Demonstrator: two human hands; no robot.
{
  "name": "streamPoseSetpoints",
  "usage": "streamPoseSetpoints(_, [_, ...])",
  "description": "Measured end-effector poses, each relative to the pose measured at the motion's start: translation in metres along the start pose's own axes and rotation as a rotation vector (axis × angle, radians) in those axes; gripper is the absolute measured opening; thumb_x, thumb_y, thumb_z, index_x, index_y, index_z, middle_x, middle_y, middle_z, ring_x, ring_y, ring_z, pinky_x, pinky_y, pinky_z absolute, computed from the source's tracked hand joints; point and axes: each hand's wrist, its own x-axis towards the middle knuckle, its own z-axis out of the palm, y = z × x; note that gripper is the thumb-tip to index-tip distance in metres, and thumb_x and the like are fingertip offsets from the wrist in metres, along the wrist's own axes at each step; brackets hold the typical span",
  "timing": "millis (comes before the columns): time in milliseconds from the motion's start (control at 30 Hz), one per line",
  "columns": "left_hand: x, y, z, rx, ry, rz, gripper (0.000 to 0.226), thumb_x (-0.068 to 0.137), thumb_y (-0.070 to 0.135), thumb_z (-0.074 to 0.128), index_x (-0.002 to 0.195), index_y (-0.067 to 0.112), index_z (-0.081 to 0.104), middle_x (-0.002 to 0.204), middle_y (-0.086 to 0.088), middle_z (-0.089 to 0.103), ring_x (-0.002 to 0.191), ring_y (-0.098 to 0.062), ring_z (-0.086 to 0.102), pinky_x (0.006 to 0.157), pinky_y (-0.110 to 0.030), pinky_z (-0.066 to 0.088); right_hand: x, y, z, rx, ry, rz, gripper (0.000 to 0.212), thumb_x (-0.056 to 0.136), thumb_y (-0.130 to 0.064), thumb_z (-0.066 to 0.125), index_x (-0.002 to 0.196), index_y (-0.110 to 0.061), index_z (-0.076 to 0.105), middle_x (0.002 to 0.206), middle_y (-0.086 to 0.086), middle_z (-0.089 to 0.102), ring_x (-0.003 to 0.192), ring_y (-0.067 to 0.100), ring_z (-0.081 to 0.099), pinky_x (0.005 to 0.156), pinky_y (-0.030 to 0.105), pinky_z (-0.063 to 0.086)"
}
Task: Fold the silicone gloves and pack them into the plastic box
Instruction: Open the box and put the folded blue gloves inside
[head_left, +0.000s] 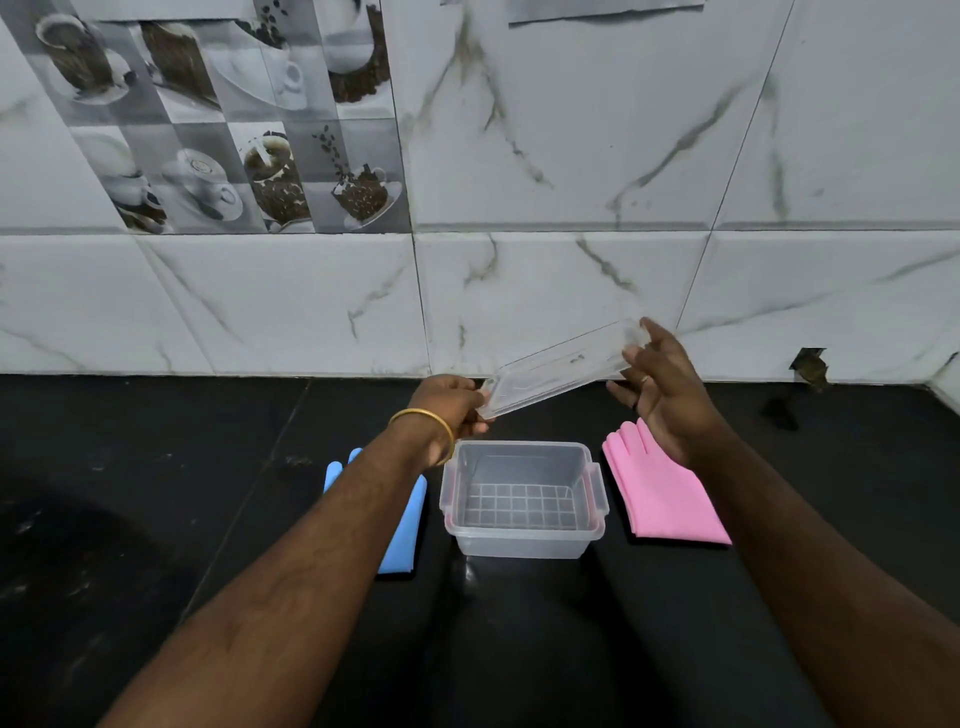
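A clear plastic box (597, 499) stands open and empty on the black counter, a grid pattern on its floor. Above it I hold its transparent lid (561, 366), tilted up to the right. My left hand (452, 402) grips the lid's lower left end. My right hand (660, 384) holds the upper right end with fingers spread. A blue silicone glove (405, 535) lies flat left of the box, partly hidden under my left forearm. A pink silicone glove (670, 499) lies flat right of the box, its fingers partly behind my right hand.
The black counter (156, 493) runs back to a marble-tiled wall (571, 286). A broken spot in the wall tile (808, 364) sits at the far right, where the wall meets the counter.
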Motion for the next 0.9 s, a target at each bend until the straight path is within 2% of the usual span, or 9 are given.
streamPoseSetpoints(67, [0.014, -0.001, -0.007, 0.078, 0.065, 0.026, 0.034, 0.088, -0.005, 0.064, 0.12, -0.01, 0.057, 0.081, -0.017, 0.063, 0.043, -0.016, 0.057, 0.042, -0.022, 0.053, 0.008, 0.01, -0.005, -0.123, 0.063, 0.096, 0.064, 0.094, -0.009, 0.06, 0.151, -0.012, 0.032, 0.143, 0.01, 0.049, 0.124, 0.026, 0.056, 0.1, 0.041, 0.049])
streamPoseSetpoints(133, [0.027, -0.005, -0.012, 0.168, 0.082, 0.05, 0.038, 0.085, -0.006, 0.066, 0.122, -0.009, 0.058, 0.095, -0.025, 0.067, 0.05, -0.021, 0.056, 0.042, -0.02, 0.051, 0.016, 0.019, -0.005, -0.326, 0.121, 0.173, 0.062, 0.093, -0.008, 0.061, 0.15, -0.005, 0.034, 0.139, 0.009, 0.052, 0.118, 0.027, 0.059, 0.093, 0.036, 0.053])
streamPoseSetpoints(200, [0.042, -0.01, -0.014, 0.237, 0.086, 0.058, 0.04, 0.085, -0.006, 0.067, 0.123, -0.007, 0.059, 0.11, -0.028, 0.067, 0.061, -0.025, 0.06, 0.048, -0.022, 0.054, 0.026, 0.029, -0.004, -0.402, 0.156, 0.237, 0.042, 0.093, -0.009, 0.061, 0.134, -0.006, 0.054, 0.128, 0.009, 0.062, 0.105, 0.026, 0.066, 0.086, 0.038, 0.058])
streamPoseSetpoints(267, [0.056, -0.016, -0.016, 0.282, 0.089, 0.052, 0.038, 0.084, -0.008, 0.066, 0.121, -0.006, 0.061, 0.112, -0.027, 0.067, 0.074, -0.026, 0.063, 0.055, -0.025, 0.057, 0.033, 0.039, -0.002, -0.423, 0.191, 0.284, 0.015, 0.093, -0.011, 0.061, 0.105, -0.012, 0.068, 0.107, 0.011, 0.072, 0.087, 0.022, 0.07, 0.076, 0.036, 0.06])
streamPoseSetpoints(400, [0.08, -0.027, -0.019, 0.318, 0.091, 0.014, 0.035, 0.082, -0.01, 0.068, 0.116, -0.006, 0.061, 0.103, -0.025, 0.067, 0.074, -0.026, 0.063, 0.058, -0.029, 0.056, 0.052, 0.06, -0.002, -0.491, 0.24, 0.312, 0.016, 0.092, -0.016, 0.064, 0.102, -0.005, 0.069, 0.083, 0.007, 0.07, 0.062, 0.015, 0.059, 0.056, 0.029, 0.049])
streamPoseSetpoints(500, [0.098, -0.038, -0.02, 0.331, 0.098, -0.02, 0.034, 0.08, -0.01, 0.07, 0.113, -0.004, 0.062, 0.101, -0.021, 0.065, 0.08, -0.029, 0.063, 0.059, -0.029, 0.057, 0.064, 0.075, -0.004, -0.506, 0.255, 0.346, 0.027, 0.09, -0.02, 0.067, 0.103, 0.004, 0.068, 0.077, 0.01, 0.064, 0.064, 0.018, 0.052, 0.06, 0.031, 0.043])
streamPoseSetpoints(633, [0.116, -0.055, -0.022, 0.358, 0.114, -0.04, 0.03, 0.078, -0.009, 0.072, 0.107, -0.004, 0.066, 0.093, -0.018, 0.065, 0.078, -0.027, 0.06, 0.072, -0.036, 0.056, 0.075, 0.094, -0.007, -0.532, 0.251, 0.395, 0.047, 0.091, -0.026, 0.067, 0.11, 0.016, 0.06, 0.092, 0.036, 0.058, 0.073, 0.027, 0.051, 0.067, 0.038, 0.042])
streamPoseSetpoints(767, [0.124, -0.073, -0.025, 0.36, 0.152, -0.152, 0.006, 0.084, 0.001, 0.069, 0.089, 0.003, 0.068, 0.066, -0.016, 0.062, 0.048, -0.019, 0.053, 0.045, -0.023, 0.047, 0.08, 0.11, -0.009, -0.613, 0.207, 0.512, 0.035, 0.093, -0.038, 0.062, 0.091, -0.004, 0.067, 0.099, 0.019, 0.069, 0.081, 0.026, 0.063, 0.076, 0.04, 0.054])
streamPoseSetpoints(900, [0.123, -0.084, -0.026, 0.353, 0.146, -0.246, 0.017, 0.088, 0.016, 0.068, 0.079, 0.001, 0.066, 0.057, -0.013, 0.053, 0.04, -0.019, 0.044, 0.041, -0.023, 0.042, 0.079, 0.122, -0.013, -0.696, 0.175, 0.575, 0.046, 0.094, -0.046, 0.059, 0.113, -0.005, 0.064, 0.107, 0.013, 0.068, 0.098, 0.03, 0.064, 0.092, 0.047, 0.054])
